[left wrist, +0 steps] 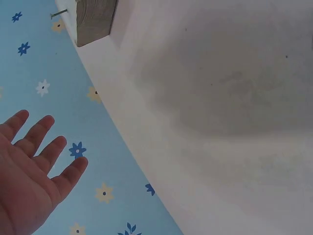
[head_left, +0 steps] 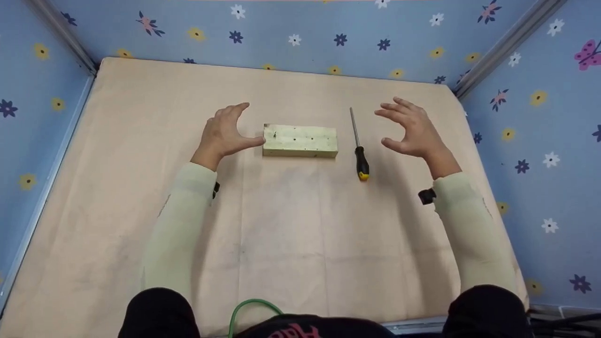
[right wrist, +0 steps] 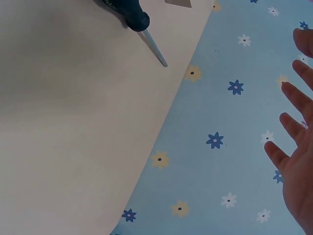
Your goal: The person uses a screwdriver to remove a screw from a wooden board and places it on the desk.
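Note:
A pale wooden block [head_left: 303, 146] lies lengthwise on the cloth-covered table, with several small dark holes in its top. Near its left end a screw [head_left: 275, 134] stands up from the wood; the left wrist view catches the same screw [left wrist: 59, 13] sticking out of the block [left wrist: 95, 24]. My left hand [head_left: 223, 132] is held in the air left of the block, fingers spread, thumb tip overlapping its left edge in the head view. To the block's right lies a screwdriver [head_left: 360, 160] with a black and yellow handle, shaft pointing away. Beyond it my right hand [head_left: 413, 132] hovers, empty and spread.
Blue flowered panels [head_left: 310, 40] enclose the table at the back and both sides. A beige cloth [head_left: 281, 225] covers the tabletop. A green cord [head_left: 253, 301] loops at the front edge, by the person's dark clothing.

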`<action>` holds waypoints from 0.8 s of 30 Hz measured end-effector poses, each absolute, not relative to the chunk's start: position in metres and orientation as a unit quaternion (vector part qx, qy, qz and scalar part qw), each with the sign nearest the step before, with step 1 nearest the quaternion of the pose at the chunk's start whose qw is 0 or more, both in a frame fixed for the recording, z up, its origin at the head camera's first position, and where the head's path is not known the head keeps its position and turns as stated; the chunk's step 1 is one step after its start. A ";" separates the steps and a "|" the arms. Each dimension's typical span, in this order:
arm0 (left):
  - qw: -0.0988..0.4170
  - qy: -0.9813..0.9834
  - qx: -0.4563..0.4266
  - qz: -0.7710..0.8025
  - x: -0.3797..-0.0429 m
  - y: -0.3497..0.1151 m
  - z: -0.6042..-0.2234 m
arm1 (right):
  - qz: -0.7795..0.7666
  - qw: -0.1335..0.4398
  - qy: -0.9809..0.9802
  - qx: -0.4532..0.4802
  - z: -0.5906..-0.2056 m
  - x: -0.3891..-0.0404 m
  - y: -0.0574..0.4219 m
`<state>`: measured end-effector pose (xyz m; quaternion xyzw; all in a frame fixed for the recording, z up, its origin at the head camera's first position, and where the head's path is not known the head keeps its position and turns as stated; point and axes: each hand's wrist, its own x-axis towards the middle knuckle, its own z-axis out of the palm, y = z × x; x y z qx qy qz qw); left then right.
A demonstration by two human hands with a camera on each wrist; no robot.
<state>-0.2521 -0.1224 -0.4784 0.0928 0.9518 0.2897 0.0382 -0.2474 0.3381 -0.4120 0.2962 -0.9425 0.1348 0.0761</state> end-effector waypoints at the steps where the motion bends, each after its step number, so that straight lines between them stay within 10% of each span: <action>1: 0.042 0.951 0.091 0.292 -0.252 -0.121 -0.480 | 0.128 0.072 -0.942 0.302 -0.413 -0.248 0.337; 24: 0.136 0.925 0.105 0.339 -0.264 -0.097 -0.519 | -0.005 -0.050 -0.922 0.385 -0.459 -0.247 0.334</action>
